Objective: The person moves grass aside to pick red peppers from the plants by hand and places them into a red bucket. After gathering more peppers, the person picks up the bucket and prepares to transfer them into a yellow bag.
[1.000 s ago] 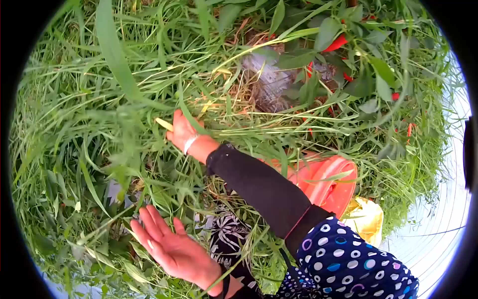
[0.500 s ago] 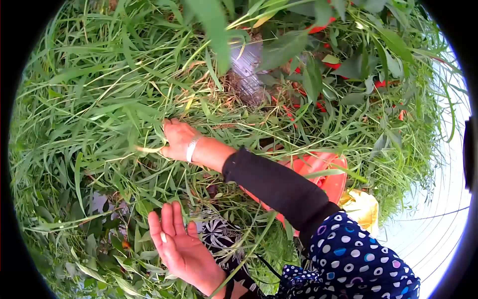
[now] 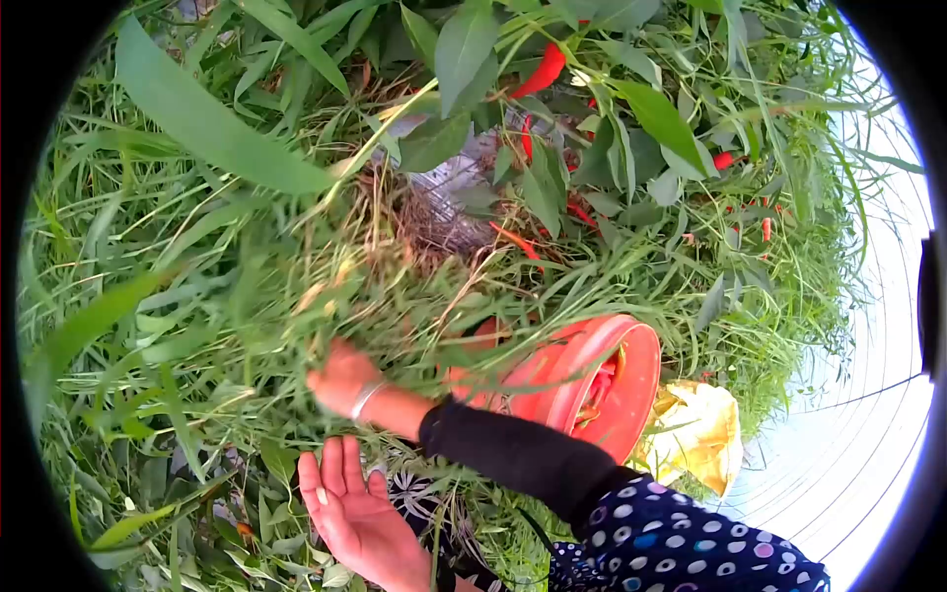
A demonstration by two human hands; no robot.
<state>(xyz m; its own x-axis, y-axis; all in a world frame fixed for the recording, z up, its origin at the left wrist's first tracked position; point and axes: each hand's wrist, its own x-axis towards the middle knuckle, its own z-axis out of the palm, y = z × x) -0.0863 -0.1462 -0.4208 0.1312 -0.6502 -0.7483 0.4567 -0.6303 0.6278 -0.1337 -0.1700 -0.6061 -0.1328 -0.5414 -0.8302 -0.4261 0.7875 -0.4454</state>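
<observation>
My right hand (image 3: 347, 379), with a white bracelet and a black sleeve, is blurred by motion and deep in long green grass (image 3: 261, 331). Its fingers look closed round a bunch of the blades, though the tips are partly hidden. Below it, my left hand (image 3: 357, 518) is turned palm up. The left fingers are stretched out with nothing in them. Beyond the right forearm lies a red bucket (image 3: 646, 380) with red chillies (image 3: 599, 387) inside. Ripe chillies such as this red chilli (image 3: 543, 71) hang among broad pepper leaves at the top.
A yellow bag (image 3: 695, 429) lies beside the bucket. Silvery plastic sheeting (image 3: 444, 192) shows through dry stems. A large leaf blade (image 3: 217, 128) hangs close to the camera. Patterned dark cloth (image 3: 414, 500) shows by my left hand.
My right hand has moved down, closer to my left hand, and grass blurs around it. The view has shifted, so more of the bucket, its chillies and the plants shows. My left hand stays open.
</observation>
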